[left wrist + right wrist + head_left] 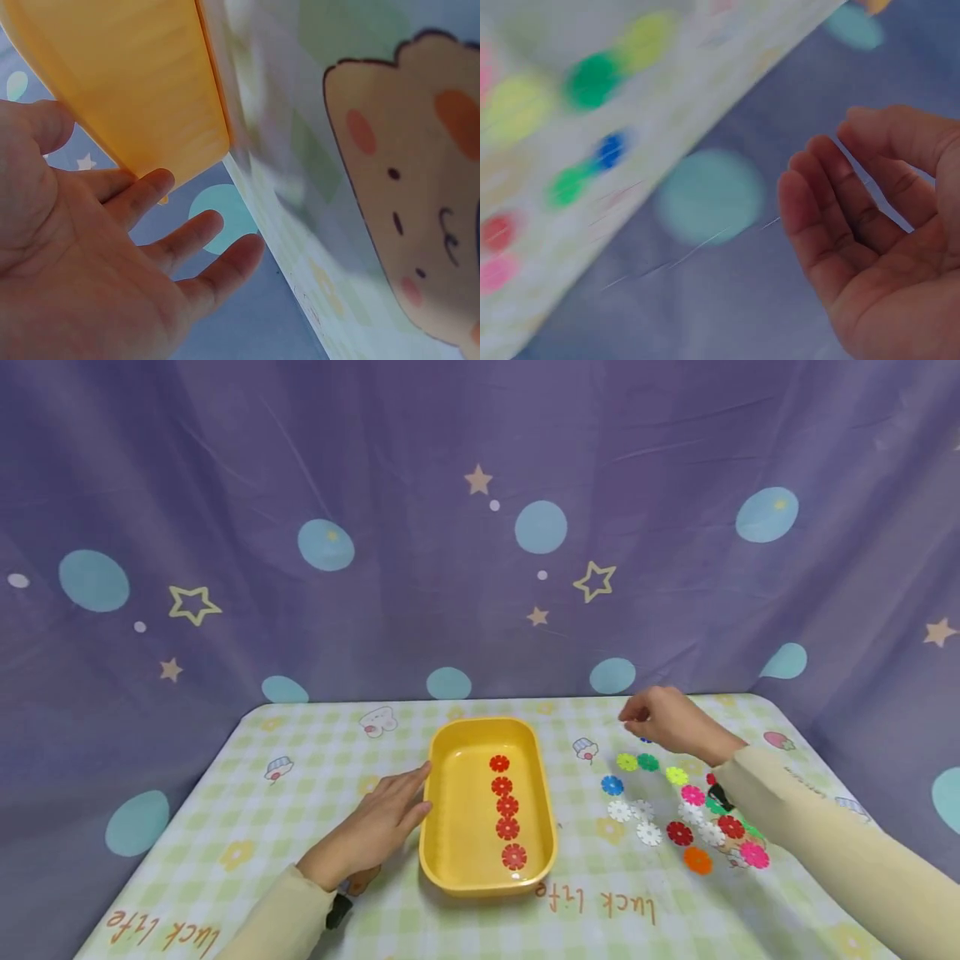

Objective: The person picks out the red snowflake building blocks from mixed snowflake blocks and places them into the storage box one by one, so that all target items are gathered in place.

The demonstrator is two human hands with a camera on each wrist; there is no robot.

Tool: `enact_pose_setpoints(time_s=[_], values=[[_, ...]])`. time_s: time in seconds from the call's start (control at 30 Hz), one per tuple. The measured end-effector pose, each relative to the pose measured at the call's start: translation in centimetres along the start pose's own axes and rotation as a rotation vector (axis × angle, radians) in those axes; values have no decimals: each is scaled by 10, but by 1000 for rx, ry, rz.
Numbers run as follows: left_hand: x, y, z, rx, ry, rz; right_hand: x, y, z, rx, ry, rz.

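A yellow plastic tray [459,827] stands on the table, with several red snowflake discs [507,806] in a column along its right half. My left hand [375,822] touches the tray's left side, fingers extended; the left wrist view shows the palm and spread fingers [202,289] against the yellow wall. To the right, my right hand [667,718] is raised above the far end of the loose discs. Its fingers [802,206] bend loosely in the right wrist view, and I see nothing held between them. The forearm hides some discs.
Loose snowflake discs in several colours lie right of the tray, among them blue [612,785], white [648,834], orange [697,860] and pink [754,855]. A checked cloth [300,827] covers the table. Behind its far edge hangs a purple curtain [420,610].
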State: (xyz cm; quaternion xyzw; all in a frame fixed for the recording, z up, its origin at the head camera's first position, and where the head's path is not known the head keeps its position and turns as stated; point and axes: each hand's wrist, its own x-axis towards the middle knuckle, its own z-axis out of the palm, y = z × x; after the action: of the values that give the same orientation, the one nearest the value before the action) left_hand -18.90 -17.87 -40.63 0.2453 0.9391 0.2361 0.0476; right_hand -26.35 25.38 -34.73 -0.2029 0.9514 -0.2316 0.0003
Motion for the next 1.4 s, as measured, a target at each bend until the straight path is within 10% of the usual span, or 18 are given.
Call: enact_pose_setpoints(time_s=[0.23, 0.5, 0.93, 1.4], values=[[0, -2, 1, -18, 2, 3, -42, 86, -8, -69, -49, 167], [-2, -2, -1, -16, 6, 16, -59, 132, 10, 20, -97, 251], [-2, -2, 1, -16, 22, 30, -47, 145, 15, 162, -147, 434], [-3, -1, 0, -22, 5, 17, -49, 136, 18, 175, -152, 353]])
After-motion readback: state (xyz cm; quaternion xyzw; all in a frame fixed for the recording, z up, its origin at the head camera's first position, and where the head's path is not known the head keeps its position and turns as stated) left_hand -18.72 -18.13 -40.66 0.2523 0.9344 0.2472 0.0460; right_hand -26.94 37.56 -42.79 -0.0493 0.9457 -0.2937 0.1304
